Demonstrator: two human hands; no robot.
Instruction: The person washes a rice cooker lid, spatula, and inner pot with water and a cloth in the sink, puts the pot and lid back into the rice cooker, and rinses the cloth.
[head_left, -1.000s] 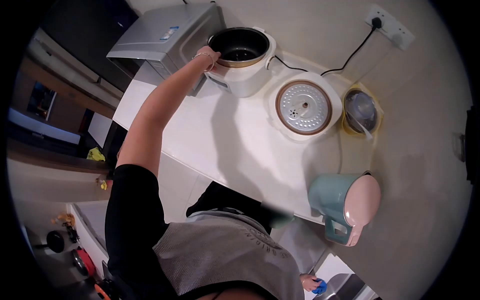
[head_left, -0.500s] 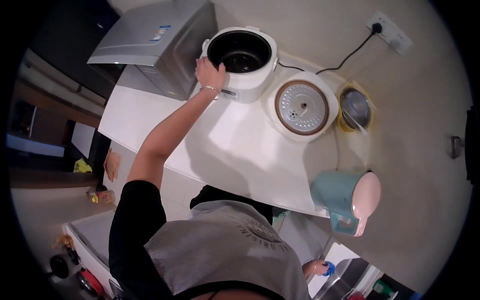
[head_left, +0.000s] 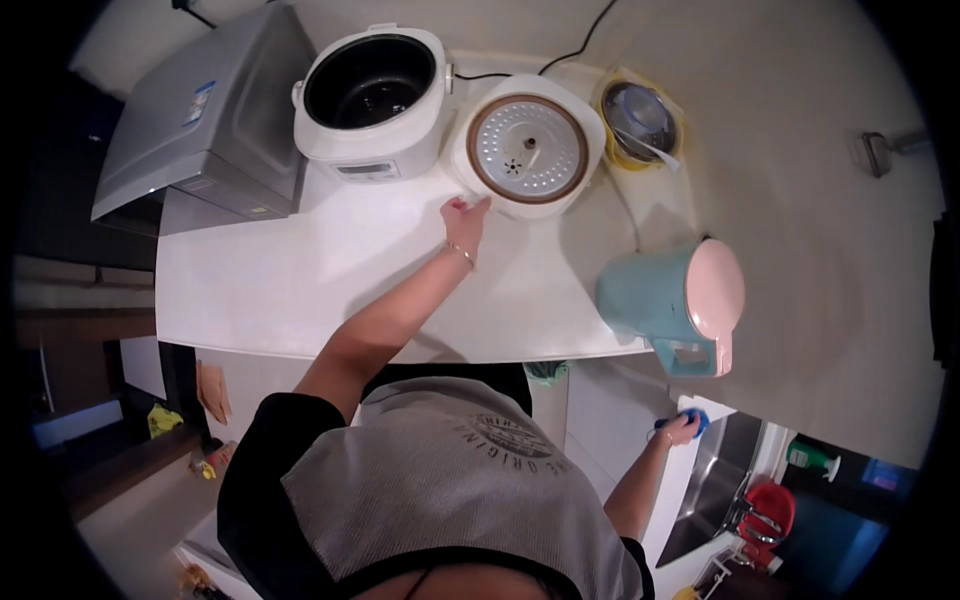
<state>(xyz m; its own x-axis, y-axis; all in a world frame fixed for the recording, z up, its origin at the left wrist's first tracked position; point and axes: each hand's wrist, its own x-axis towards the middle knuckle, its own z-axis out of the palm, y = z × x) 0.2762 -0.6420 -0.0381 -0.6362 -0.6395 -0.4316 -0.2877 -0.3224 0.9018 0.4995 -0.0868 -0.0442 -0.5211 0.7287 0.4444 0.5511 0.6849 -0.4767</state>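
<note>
My left hand is over the counter at the near edge of the round-plated rice cooker lid; its fingers are apart, and whether they touch the lid is unclear. The lid lies with its perforated metal plate facing up. Left of it stands the white rice cooker, uncovered, its dark inner pot showing some liquid or shine at the bottom. Low on the right, my right hand is closed on a blue cloth beside the sink.
A silver microwave stands at the counter's left. A yellow-rimmed bowl with a spoon sits at the back right, and a teal kettle with a pink lid near the right wall. The metal sink is lower right.
My left hand has left the cooker's rim and moved right to the lid. The view has shifted, bringing more of the sink into sight. My right hand still holds the cloth.
</note>
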